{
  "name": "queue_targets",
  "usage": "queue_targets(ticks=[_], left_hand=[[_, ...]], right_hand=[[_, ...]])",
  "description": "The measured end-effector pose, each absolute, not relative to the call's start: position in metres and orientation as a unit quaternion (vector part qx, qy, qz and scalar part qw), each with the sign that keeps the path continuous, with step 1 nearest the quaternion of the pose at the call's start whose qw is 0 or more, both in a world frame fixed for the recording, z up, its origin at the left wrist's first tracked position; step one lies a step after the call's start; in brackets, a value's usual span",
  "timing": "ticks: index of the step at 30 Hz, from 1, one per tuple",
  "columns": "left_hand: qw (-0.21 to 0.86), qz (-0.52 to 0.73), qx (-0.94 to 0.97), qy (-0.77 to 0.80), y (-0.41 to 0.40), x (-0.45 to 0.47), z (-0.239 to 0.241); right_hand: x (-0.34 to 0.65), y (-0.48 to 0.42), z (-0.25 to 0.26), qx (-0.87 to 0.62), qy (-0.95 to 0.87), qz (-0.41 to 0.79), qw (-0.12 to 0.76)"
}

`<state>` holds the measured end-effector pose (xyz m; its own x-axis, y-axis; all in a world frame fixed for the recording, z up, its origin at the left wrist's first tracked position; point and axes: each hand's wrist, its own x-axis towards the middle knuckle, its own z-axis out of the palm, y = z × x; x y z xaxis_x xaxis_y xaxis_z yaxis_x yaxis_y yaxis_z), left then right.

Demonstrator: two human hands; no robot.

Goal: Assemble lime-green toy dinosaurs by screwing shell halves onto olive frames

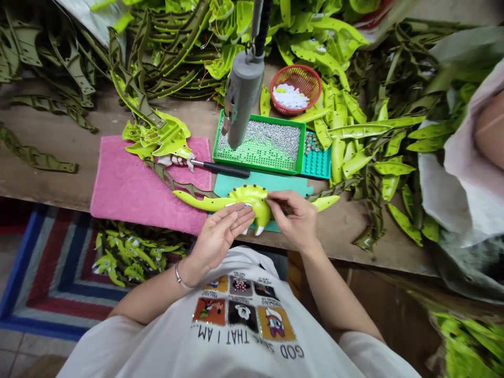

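A lime-green plastic dinosaur toy (252,202) lies on its side at the table's front edge, partly on a teal mat (271,181). My left hand (220,233) rests with flat fingers against its body and tail side. My right hand (293,218) pinches the toy's right part, fingers curled on it. A grey hanging power screwdriver (242,97) dangles above the green screw tray (260,144), untouched by either hand.
A pink towel (134,184) carries another half-assembled dinosaur shell (161,136) and a black-handled tool (222,168). A red basket (295,86) with white pieces stands behind. Heaps of green shell parts (370,136) cover the back and right; more lie on the floor (126,257).
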<state>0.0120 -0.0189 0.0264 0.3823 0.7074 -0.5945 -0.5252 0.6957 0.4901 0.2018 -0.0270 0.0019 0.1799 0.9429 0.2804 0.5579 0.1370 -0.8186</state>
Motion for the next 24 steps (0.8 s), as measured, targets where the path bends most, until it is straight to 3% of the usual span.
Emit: queue_targets(ticks=[3, 9, 15, 24], left_hand=[[0.83, 0.374, 0.09, 0.405, -0.019, 0.014, 0.026], [0.831, 0.378, 0.077, 0.4, -0.019, 0.017, 0.021], [0.832, 0.377, 0.075, 0.401, -0.02, 0.016, 0.02], [0.835, 0.377, 0.076, 0.393, -0.021, 0.017, 0.018]], right_hand=[[0.199, -0.027, -0.004, -0.634, -0.568, 0.22, 0.477], [0.198, -0.026, -0.011, -0.647, -0.624, 0.13, 0.419], [0.199, -0.026, -0.01, -0.645, -0.613, 0.134, 0.436], [0.205, -0.029, -0.021, -0.59, -0.729, 0.047, 0.344]])
